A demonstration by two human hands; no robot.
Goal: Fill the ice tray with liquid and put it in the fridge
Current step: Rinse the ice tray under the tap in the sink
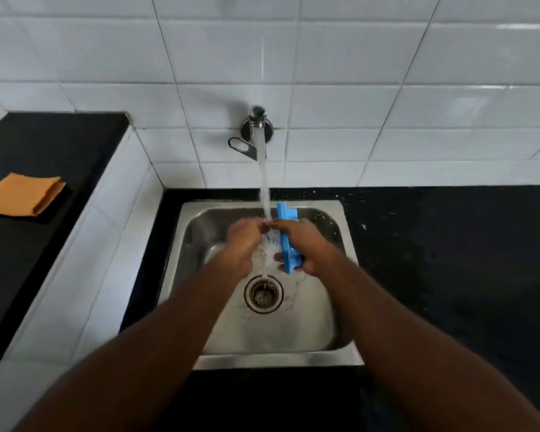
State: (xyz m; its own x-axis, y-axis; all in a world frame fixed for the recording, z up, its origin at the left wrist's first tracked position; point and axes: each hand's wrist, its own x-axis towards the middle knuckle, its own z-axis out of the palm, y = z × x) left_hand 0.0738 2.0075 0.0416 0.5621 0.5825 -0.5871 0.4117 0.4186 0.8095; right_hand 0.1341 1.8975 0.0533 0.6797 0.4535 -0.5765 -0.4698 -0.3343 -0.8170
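On the raised left counter: folded orange cloth (22, 194). Over the steel sink (275, 360): left hand (243, 241), fingers curled beside the stream, grip blurred and not determinable; tap (258, 116) running water (264, 182) onto blue ice tray (290, 260), held on edge above the drain; right hand (307, 244), fingers wrapped round the tray's right side.

ice tray (287, 251): 1
hands: 2 (left hand (242, 241), right hand (309, 244))
tap (258, 116): 1
water stream (264, 182): 1
sink (262, 361): 1
drain (264, 294): 1
orange cloth (22, 194): 1
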